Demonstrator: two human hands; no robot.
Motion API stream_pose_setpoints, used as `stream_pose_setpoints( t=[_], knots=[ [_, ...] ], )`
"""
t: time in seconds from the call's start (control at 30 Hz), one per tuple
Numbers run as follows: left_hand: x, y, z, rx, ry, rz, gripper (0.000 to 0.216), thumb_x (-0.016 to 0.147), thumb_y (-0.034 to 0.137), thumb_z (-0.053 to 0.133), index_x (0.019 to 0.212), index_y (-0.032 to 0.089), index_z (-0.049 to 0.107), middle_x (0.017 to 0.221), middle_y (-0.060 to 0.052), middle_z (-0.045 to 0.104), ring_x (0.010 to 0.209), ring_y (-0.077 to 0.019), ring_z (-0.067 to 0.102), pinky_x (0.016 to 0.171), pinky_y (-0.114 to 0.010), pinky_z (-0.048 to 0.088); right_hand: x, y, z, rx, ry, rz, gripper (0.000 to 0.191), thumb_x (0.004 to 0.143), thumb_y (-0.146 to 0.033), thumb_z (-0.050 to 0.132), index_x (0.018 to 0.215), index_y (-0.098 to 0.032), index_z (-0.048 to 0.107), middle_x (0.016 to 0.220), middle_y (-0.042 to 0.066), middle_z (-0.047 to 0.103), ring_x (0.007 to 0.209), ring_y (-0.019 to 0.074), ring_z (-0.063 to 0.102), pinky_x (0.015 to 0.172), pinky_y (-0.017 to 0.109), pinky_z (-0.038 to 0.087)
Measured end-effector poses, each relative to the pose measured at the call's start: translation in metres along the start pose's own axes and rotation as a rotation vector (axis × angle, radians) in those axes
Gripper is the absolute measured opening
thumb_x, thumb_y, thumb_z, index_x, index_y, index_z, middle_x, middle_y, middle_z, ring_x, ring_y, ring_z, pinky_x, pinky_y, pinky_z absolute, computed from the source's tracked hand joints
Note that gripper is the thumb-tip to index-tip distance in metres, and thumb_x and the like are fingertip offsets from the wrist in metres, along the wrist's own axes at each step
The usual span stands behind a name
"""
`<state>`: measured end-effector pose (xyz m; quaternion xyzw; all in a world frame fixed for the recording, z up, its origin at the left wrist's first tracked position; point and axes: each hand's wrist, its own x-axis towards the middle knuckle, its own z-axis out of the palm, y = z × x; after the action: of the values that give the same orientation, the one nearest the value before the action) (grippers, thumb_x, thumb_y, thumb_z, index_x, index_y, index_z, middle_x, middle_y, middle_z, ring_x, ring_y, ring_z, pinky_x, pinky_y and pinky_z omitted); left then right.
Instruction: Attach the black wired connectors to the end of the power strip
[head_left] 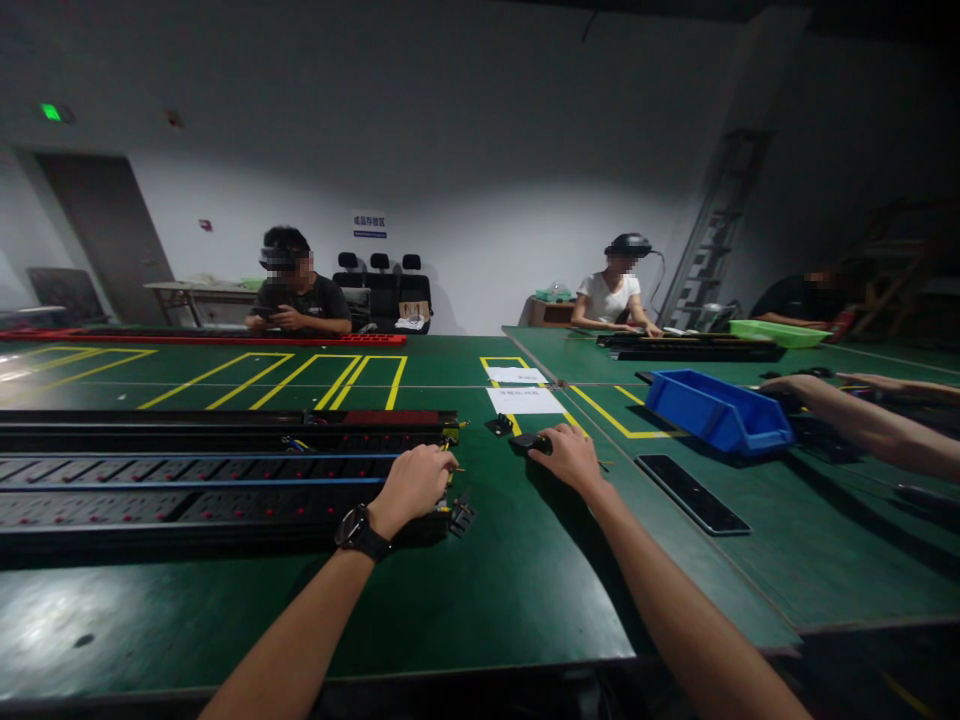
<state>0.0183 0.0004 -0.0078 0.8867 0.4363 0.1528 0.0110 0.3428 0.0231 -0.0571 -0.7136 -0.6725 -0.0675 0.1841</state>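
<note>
Long black power strips (187,480) lie side by side on the green table (487,570), running from the left edge to the middle. My left hand (412,485), with a watch on the wrist, is closed over the right end of the nearest strip, where small wires and a black end piece (461,515) stick out. My right hand (571,457) rests farther right on the table with its fingers curled over a small black part (529,440). Another small black part (499,425) lies just beyond it.
White paper labels (525,400) lie inside yellow floor-style markings. A blue bin (716,410) and a flat black strip (690,492) sit on the right. A co-worker's arms (862,425) reach in from the right. Two people sit at the far tables, near a green tray (780,332).
</note>
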Motion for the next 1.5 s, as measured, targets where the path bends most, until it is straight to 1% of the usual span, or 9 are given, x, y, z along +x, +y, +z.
stream_pose_setpoints(
  t=[0.23, 0.4, 0.57, 0.7, 0.8, 0.9, 1.0, 1.27, 1.5],
  knots=[
    [0.000, 0.000, 0.000, 0.010, -0.003, -0.003, 0.034, 0.098, 0.017, 0.045, 0.110, 0.022, 0.077, 0.107, -0.008, 0.074, 0.102, -0.0223, 0.066, 0.092, -0.035, 0.051, -0.003, -0.020, 0.001, 0.033, -0.022, -0.083, 0.035, 0.088, -0.049, 0.068, 0.115, -0.027, 0.076, 0.111, 0.011, 0.066, 0.106, 0.0288, 0.059, 0.088, 0.036, 0.044],
    [0.000, -0.001, 0.002, 0.013, 0.003, -0.005, 0.033, 0.098, 0.018, 0.046, 0.109, 0.023, 0.076, 0.107, -0.007, 0.074, 0.102, -0.0222, 0.066, 0.092, -0.035, 0.051, -0.003, -0.028, 0.002, 0.241, -0.046, -0.140, 0.035, 0.096, -0.050, 0.058, 0.108, -0.023, 0.076, 0.109, 0.009, 0.068, 0.098, 0.0225, 0.065, 0.088, 0.031, 0.046],
    [-0.001, -0.002, 0.003, 0.008, 0.015, 0.007, 0.033, 0.098, 0.018, 0.045, 0.108, 0.023, 0.077, 0.108, -0.007, 0.074, 0.101, -0.0224, 0.066, 0.090, -0.034, 0.051, -0.004, -0.032, 0.008, 0.254, -0.030, -0.074, 0.046, 0.098, -0.054, 0.052, 0.121, -0.020, 0.071, 0.111, 0.011, 0.069, 0.098, 0.0237, 0.066, 0.087, 0.032, 0.047],
    [0.000, -0.003, 0.005, 0.012, 0.025, 0.015, 0.033, 0.098, 0.017, 0.046, 0.108, 0.022, 0.077, 0.107, -0.007, 0.074, 0.100, -0.0226, 0.066, 0.090, -0.035, 0.051, -0.006, -0.036, 0.011, 0.288, -0.124, -0.161, 0.051, 0.098, -0.056, 0.051, 0.123, -0.016, 0.070, 0.104, 0.012, 0.072, 0.096, 0.0253, 0.067, 0.083, 0.034, 0.048],
    [-0.001, -0.004, 0.006, 0.020, 0.029, 0.017, 0.034, 0.098, 0.017, 0.045, 0.108, 0.022, 0.076, 0.107, -0.007, 0.074, 0.101, -0.0222, 0.066, 0.090, -0.035, 0.052, -0.006, -0.038, 0.013, 0.352, -0.161, -0.216, 0.046, 0.094, -0.051, 0.056, 0.120, -0.015, 0.069, 0.095, 0.010, 0.073, 0.086, 0.0236, 0.066, 0.076, 0.033, 0.047],
    [-0.003, -0.003, 0.005, 0.030, 0.026, 0.016, 0.035, 0.098, 0.017, 0.044, 0.110, 0.021, 0.076, 0.107, -0.008, 0.074, 0.101, -0.0214, 0.066, 0.091, -0.034, 0.052, -0.007, -0.041, 0.014, 0.406, -0.135, -0.207, 0.042, 0.088, -0.048, 0.062, 0.116, -0.017, 0.067, 0.084, 0.005, 0.070, 0.076, 0.0218, 0.064, 0.067, 0.031, 0.043],
    [-0.004, -0.003, 0.004, 0.027, 0.024, 0.013, 0.035, 0.097, 0.017, 0.044, 0.110, 0.021, 0.076, 0.108, -0.008, 0.074, 0.101, -0.0213, 0.066, 0.091, -0.033, 0.052, -0.009, -0.044, 0.013, 0.432, -0.099, -0.195, 0.040, 0.084, -0.046, 0.065, 0.115, -0.020, 0.063, 0.078, 0.001, 0.066, 0.071, 0.0207, 0.062, 0.063, 0.030, 0.040],
    [-0.004, -0.003, 0.004, 0.047, 0.021, 0.007, 0.033, 0.097, 0.018, 0.046, 0.109, 0.023, 0.077, 0.106, -0.008, 0.074, 0.101, -0.0216, 0.067, 0.091, -0.032, 0.052, -0.009, -0.049, 0.012, 0.454, -0.070, -0.252, 0.021, 0.086, -0.040, 0.061, 0.099, -0.023, 0.059, 0.081, 0.003, 0.067, 0.075, 0.0220, 0.063, 0.069, 0.032, 0.043],
    [-0.003, -0.003, 0.004, 0.028, 0.027, 0.010, 0.033, 0.097, 0.017, 0.047, 0.109, 0.022, 0.076, 0.108, -0.008, 0.074, 0.102, -0.0214, 0.067, 0.093, -0.033, 0.052, -0.013, -0.057, 0.010, 0.527, -0.046, -0.283, 0.017, 0.086, -0.039, 0.062, 0.091, -0.022, 0.061, 0.083, 0.003, 0.070, 0.078, 0.0209, 0.065, 0.071, 0.031, 0.046]
  ],
)
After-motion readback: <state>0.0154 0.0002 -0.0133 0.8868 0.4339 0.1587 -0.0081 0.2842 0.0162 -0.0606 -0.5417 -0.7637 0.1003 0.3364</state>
